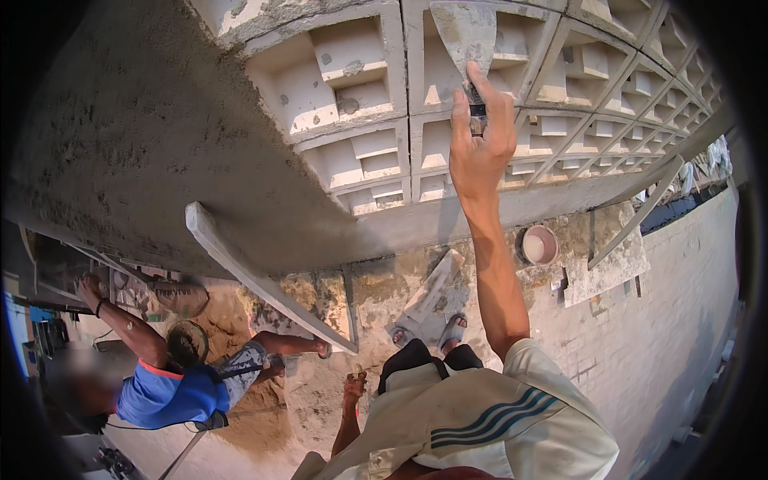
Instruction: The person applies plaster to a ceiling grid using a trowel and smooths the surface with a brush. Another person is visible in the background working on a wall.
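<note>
My right hand [482, 140] grips a putty knife [462, 30] with a dark handle, raised against the pale lattice breeze-block wall [408, 112]. The flat, plaster-smeared blade lies over one block's recess near the top of the view. My left hand [354, 388] hangs low beside my body, its fingers curled; whether anything is in them I cannot make out. My sandalled feet stand on the dusty ground below.
A co-worker in blue [176, 396] works at the left wall. A wooden plank [264, 280] leans beside me. A pink bucket [540, 238] sits at the wall's base, near another leaning board [632, 220]. Sand [256, 424] and a dark basin [188, 344] lie at lower left.
</note>
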Demonstrator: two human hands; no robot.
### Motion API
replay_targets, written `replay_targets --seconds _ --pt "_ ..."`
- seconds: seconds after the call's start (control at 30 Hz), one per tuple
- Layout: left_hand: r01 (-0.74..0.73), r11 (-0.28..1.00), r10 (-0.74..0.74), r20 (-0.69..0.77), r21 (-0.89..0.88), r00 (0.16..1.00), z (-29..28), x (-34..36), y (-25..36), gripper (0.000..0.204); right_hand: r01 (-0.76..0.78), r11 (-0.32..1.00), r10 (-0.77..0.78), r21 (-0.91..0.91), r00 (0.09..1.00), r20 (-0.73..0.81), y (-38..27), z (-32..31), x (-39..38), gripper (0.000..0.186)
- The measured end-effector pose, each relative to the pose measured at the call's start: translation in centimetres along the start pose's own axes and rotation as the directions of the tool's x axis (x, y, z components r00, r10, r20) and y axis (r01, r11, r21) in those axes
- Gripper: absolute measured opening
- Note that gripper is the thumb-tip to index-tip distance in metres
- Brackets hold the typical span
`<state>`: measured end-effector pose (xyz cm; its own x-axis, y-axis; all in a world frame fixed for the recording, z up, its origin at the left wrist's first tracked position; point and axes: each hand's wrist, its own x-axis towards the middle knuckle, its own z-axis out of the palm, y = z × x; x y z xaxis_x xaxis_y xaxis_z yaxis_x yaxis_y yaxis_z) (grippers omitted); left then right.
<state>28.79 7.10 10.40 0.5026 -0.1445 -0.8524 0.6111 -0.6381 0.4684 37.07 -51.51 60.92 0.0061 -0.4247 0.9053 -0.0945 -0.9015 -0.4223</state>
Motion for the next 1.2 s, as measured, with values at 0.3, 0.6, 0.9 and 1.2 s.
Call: replay_targets --seconds 0.3,0.6,0.9,1.2 --pt "0.101 0.871 0.104 0.381 -0.481 0.919 -1.2 1.4 -2.7 0.041 -0.023 0.998 0.024 0.053 0.999 -0.031 1.8 -1.4 1.4 0.037" --pt "-0.101 0.995 0.100 0.027 0.003 0.995 2.3 -1.1 2.7 0.044 -0.074 0.997 0.075 0.024 0.997 -0.031 3.6 -3.1 1.5 0.037" --pt "-0.060 0.994 0.060 0.008 0.096 0.998 2.4 -2.3 2.6 0.053 -0.010 0.999 0.013 0.051 0.999 -0.045 4.1 -3.3 2.6 0.037" --pt "-0.099 0.995 0.099 0.043 -0.004 0.994 2.0 -1.6 1.4 0.060 -0.013 0.997 0.018 0.074 0.998 -0.066 3.9 -3.1 2.9 0.036"
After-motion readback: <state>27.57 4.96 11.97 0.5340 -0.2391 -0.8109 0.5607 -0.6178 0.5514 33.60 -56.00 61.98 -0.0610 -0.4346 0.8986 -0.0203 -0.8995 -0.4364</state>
